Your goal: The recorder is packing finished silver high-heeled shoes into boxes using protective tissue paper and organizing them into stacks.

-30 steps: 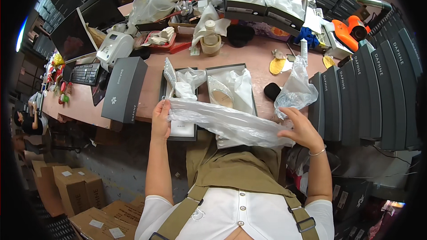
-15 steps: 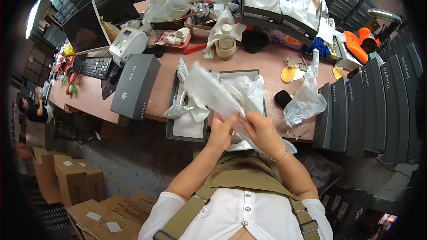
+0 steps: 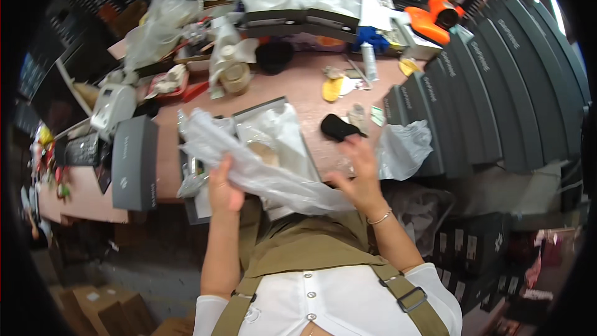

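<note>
My left hand [image 3: 226,188] is closed on a long, white translucent wrapping sheet [image 3: 255,177], which stretches across the box toward my right wrist. To the right, my right hand [image 3: 362,177] is open, fingers apart and a little blurred, its tips close to a black pad-like thing [image 3: 339,127]. Whether they touch it I cannot tell. Beneath the sheet stands an open grey shoebox [image 3: 306,149] lined with white tissue paper [image 3: 283,126]; a beige shape in it is partly covered. A glittery shoe [image 3: 191,183] shows at the left, in another grey box part mostly hidden by the sheet.
A closed grey shoebox [image 3: 134,162] stands at the left beside a white label printer [image 3: 112,109]. Grey shoeboxes [image 3: 491,87] are stacked at the right, next to a crumpled plastic bag [image 3: 404,149]. Tape rolls [image 3: 235,78] and an orange heat gun [image 3: 429,22] lie farther back.
My right hand has left the sheet and moved right, fingers spreading near the black pad-like thing. My left hand keeps the sheet, now lower and more level. The view has turned rightward.
</note>
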Demonstrator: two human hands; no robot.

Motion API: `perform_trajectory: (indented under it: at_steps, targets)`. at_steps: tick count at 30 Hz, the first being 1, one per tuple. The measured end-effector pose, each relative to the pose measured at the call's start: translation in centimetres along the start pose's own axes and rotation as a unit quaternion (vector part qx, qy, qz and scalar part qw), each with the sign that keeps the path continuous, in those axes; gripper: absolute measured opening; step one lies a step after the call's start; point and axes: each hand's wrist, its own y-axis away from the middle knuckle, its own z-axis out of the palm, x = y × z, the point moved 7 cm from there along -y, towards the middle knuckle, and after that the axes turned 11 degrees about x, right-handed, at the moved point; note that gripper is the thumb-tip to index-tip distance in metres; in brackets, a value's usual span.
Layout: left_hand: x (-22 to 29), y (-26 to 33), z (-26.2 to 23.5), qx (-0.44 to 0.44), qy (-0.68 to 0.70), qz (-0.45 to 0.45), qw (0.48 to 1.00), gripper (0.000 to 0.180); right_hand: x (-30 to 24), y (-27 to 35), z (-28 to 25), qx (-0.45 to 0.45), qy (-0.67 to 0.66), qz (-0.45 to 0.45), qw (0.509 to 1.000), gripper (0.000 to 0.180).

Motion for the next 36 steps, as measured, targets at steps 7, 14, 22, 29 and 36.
perform_trajectory:
  at_steps: [7,14,22,29,36]
  targets:
    - [-1.0,-0.5,0.7,-0.020,-0.030,-0.028,0.999,0.042,14.9,9.0,-5.3,-0.016,0.369,0.132,0.920,0.079]
    - [5.5,-0.8,-1.0,-0.032,-0.031,0.033,0.998,0.040,14.9,7.2,-6.8,0.031,0.369,0.043,0.928,0.011]
    - [4.3,0.4,-1.9,-0.029,-0.005,0.003,1.000,0.039,13.3,19.5,4.1,-0.188,0.040,0.171,0.966,0.052]
    - [1.8,0.7,-0.1,-0.035,-0.020,-0.027,0.999,0.033,14.4,19.7,10.2,-0.289,0.033,0.064,0.955,0.034]
    - [2.5,2.3,1.2,-0.062,-0.024,-0.003,0.998,0.037,15.8,18.2,14.4,-0.322,0.104,0.049,0.940,0.022]
